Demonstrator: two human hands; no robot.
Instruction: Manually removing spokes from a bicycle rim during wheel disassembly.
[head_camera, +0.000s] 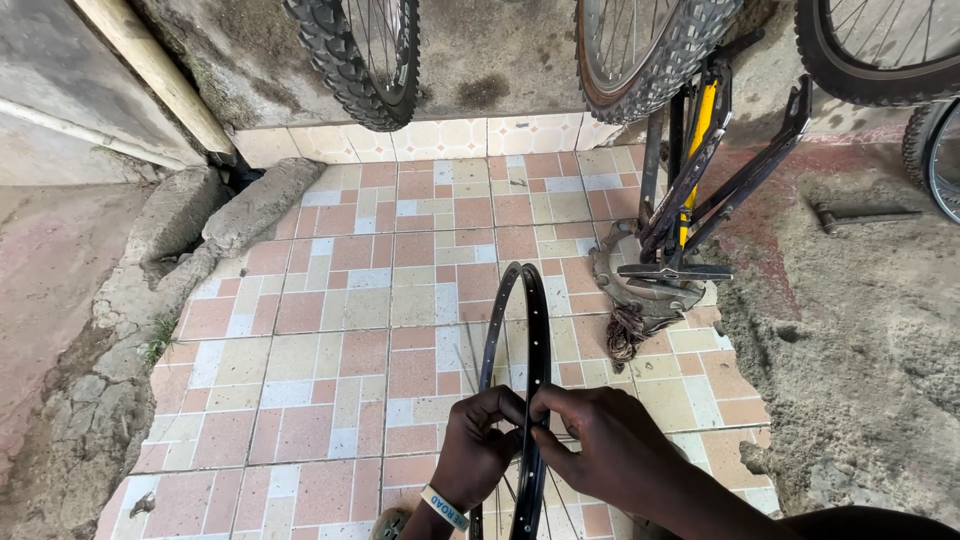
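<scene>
While the thin black metal rim (522, 330) stands upright, left-hand fingers (490, 405) and right-hand fingers (553, 400) pinch it.

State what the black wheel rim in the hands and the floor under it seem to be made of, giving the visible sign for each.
Wheel rim: probably metal, painted or anodised black; it is a thin, rigid hoop with a slight sheen and spoke holes.
Floor: likely glazed ceramic tile; there are regular pink, cream and pale blue squares with grout lines, worn and dusty.
</scene>
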